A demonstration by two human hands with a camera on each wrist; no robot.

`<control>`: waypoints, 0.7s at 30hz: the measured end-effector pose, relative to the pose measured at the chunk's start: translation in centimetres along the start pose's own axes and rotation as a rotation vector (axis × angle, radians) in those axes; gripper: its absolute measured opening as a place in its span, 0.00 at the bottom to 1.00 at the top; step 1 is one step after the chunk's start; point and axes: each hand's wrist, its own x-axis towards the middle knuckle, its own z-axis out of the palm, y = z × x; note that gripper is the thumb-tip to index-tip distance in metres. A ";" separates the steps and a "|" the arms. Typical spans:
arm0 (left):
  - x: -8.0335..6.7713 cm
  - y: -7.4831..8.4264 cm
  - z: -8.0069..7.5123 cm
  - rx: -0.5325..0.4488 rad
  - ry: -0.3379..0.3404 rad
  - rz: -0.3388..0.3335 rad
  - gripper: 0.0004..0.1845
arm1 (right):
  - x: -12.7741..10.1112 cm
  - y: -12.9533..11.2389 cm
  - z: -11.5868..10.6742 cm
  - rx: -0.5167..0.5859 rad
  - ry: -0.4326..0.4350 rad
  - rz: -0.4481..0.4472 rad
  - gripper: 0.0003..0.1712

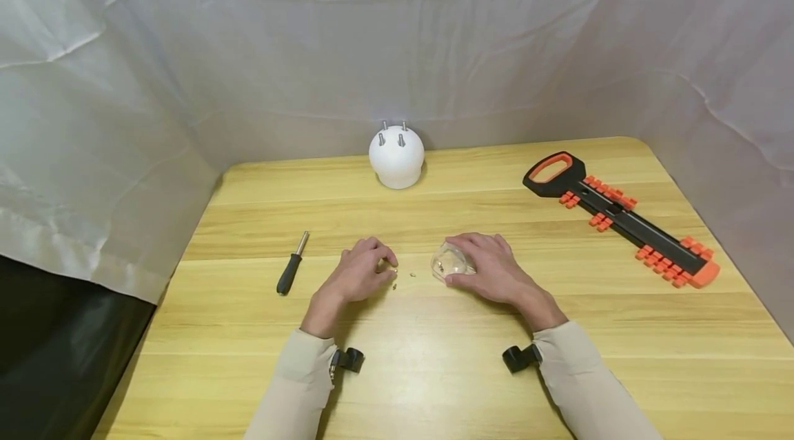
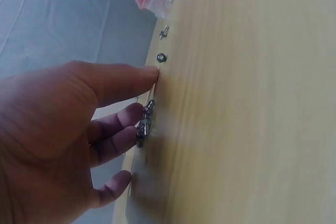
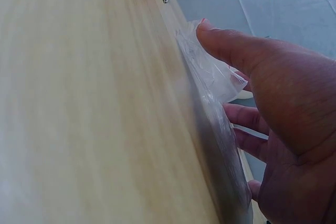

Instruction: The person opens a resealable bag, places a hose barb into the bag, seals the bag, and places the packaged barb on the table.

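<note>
My left hand (image 1: 358, 274) rests low over the table, thumb and fingers apart. In the left wrist view, small metal bolts (image 2: 145, 124) lie right at its fingertips, between fingers and tabletop. A small nut-like piece (image 2: 161, 57) and another small metal fastener (image 2: 164, 31) lie past the thumb tip. My right hand (image 1: 486, 266) holds a clear plastic bag (image 1: 448, 261) on the table, thumb on the near side and fingers around the far side. A few small metal pieces (image 1: 441, 266) show inside it. In the right wrist view the bag (image 3: 212, 77) lies crumpled along the palm.
A black-handled screwdriver (image 1: 289, 273) lies left of my left hand. At the back stands a white rounded object (image 1: 398, 161) with metal prongs on top. A long black tool with orange clips (image 1: 626, 223) lies at the right. Grey cloth (image 1: 397, 54) surrounds the wooden table (image 1: 422, 385).
</note>
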 end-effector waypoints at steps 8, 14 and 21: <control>0.2 0.2 0.2 0.021 0.017 0.007 0.03 | 0.0 0.0 0.0 0.000 0.002 0.004 0.41; 0.1 0.4 0.2 0.018 0.053 0.031 0.02 | 0.0 -0.1 0.0 -0.008 0.006 0.002 0.42; 0.0 0.5 0.4 0.036 0.024 0.047 0.04 | 0.0 -0.1 0.0 -0.012 0.004 0.002 0.42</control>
